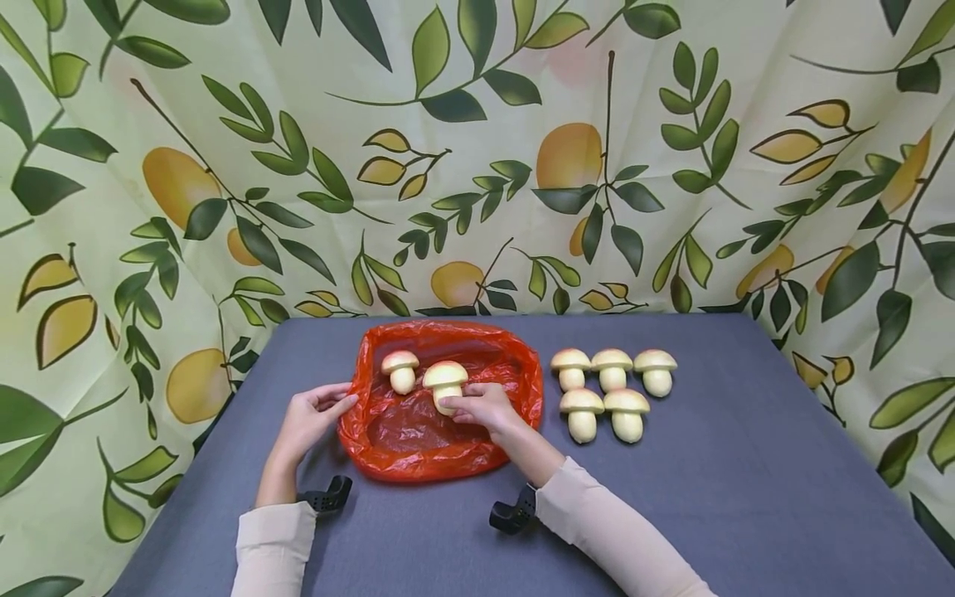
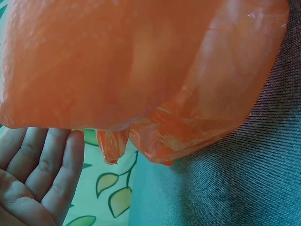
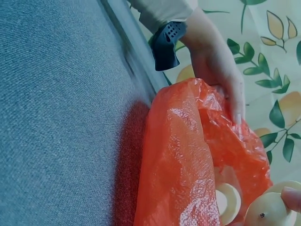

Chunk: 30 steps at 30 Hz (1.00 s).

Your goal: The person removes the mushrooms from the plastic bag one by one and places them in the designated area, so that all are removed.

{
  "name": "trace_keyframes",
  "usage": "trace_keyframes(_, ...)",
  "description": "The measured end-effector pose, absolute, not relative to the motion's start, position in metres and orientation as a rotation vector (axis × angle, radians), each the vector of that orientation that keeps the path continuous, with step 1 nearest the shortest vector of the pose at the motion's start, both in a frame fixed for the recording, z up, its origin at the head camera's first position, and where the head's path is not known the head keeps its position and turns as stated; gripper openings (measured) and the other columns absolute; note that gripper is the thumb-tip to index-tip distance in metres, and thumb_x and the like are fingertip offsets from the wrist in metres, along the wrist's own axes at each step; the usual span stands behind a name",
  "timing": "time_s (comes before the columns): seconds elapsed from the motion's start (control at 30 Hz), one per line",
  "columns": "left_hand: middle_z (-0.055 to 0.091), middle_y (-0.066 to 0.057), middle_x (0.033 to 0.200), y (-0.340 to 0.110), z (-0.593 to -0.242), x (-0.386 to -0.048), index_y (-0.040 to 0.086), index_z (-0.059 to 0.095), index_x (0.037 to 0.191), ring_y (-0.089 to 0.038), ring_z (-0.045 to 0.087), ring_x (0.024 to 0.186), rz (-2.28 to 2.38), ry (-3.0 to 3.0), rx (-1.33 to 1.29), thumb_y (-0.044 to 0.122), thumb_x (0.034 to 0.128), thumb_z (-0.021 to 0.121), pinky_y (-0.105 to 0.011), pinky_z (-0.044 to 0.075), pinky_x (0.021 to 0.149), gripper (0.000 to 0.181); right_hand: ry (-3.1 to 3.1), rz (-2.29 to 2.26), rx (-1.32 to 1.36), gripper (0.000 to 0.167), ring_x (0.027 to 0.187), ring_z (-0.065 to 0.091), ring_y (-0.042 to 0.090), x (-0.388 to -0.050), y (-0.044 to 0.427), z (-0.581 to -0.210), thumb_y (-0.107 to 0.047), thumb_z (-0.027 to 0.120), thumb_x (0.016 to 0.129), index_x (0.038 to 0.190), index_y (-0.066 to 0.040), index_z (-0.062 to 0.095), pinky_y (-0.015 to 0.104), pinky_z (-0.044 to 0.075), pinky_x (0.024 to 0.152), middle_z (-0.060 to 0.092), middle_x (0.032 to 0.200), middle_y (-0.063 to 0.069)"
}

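Observation:
A red plastic bag (image 1: 429,466) lies wide-mouthed on the table. My left hand (image 1: 317,414) holds its left rim, the thumb over the edge and the other fingers along the outside; in the left wrist view, the bag hides those fingers' tips. My right hand (image 1: 485,408) is over the bag's inside and pinches a toy mushroom (image 1: 445,375) by its stem, the cap upward. Left of it, another toy mushroom (image 1: 400,371) stands in the bag. The right wrist view catches the pinched mushroom (image 3: 269,212) at its lower right corner.
Several toy mushrooms (image 1: 613,369) stand in two rows on the table, right of the bag. The table (image 1: 746,464) has a grey-blue cloth. Behind it hangs a leaf-and-fruit patterned curtain (image 1: 485,249). Each wrist wears a black camera (image 1: 328,495).

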State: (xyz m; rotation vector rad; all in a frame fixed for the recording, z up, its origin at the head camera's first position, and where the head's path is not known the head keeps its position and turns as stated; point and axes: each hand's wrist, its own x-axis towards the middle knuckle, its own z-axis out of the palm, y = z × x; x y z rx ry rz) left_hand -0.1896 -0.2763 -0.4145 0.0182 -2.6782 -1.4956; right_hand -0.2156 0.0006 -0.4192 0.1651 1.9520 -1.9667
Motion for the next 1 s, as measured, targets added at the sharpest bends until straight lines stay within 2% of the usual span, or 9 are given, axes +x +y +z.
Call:
trace_keyframes(0.4,0.071,-0.022,0.108,-0.276,-0.413,-0.189,-0.004,0.063,0.121,0.011,0.061,0.078,-1.519,-2.683,0.018,0.024,0.0912,0.066,-0.009,0.050,0.073,0.041,1.913,-2.010,0.116,0.041,0.068,0.068,0.012,-0.207,0.009,-0.417,-0.008,0.073,0.083,0.117,0.011,0.061,0.027,0.059,0.069,0.072,0.088,0.010)
trace_keyframes(0.57,0.071,-0.021,0.110,-0.276,-0.412,-0.189,-0.003,0.062,0.123,0.012,0.060,0.078,-1.511,-2.703,0.019,0.026,0.0913,0.066,-0.009,0.050,0.073,0.044,1.892,-2.030,0.098,0.040,0.067,0.067,0.010,-0.205,0.014,-0.413,-0.006,0.071,0.084,0.118,0.012,0.060,0.031,0.059,0.074,0.071,0.086,0.007)
trace_keyframes(0.67,0.071,-0.021,0.109,-0.276,-0.412,-0.189,-0.003,0.062,0.123,0.012,0.060,0.078,-1.507,-2.698,0.021,0.026,0.0911,0.067,-0.009,0.050,0.073,0.044,1.889,-2.034,0.081,0.041,0.068,0.068,0.010,-0.205,0.018,-0.412,-0.006,0.071,0.085,0.119,0.013,0.059,0.033,0.059,0.077,0.071,0.090,0.010)
trace_keyframes(0.8,0.070,-0.023,0.109,-0.276,-0.411,-0.189,-0.003,0.063,0.122,0.011,0.061,0.077,-1.513,-2.688,0.029,0.025,0.0911,0.067,-0.009,0.050,0.073,0.042,1.902,-2.025,0.063,0.044,0.071,0.069,0.010,-0.204,0.026,-0.410,-0.008,0.071,0.085,0.122,0.012,0.058,0.029,0.059,0.075,0.072,0.100,0.016)
trace_keyframes(1.0,0.070,-0.023,0.107,-0.276,-0.412,-0.189,-0.003,0.064,0.121,0.011,0.061,0.077,-1.504,-2.689,0.031,0.024,0.0914,0.066,-0.010,0.050,0.073,0.040,1.902,-2.007,0.012,0.044,0.075,0.068,0.006,-0.198,0.044,-0.407,-0.009,0.069,0.087,0.124,0.011,0.057,0.028,0.059,0.079,0.070,0.097,0.006)
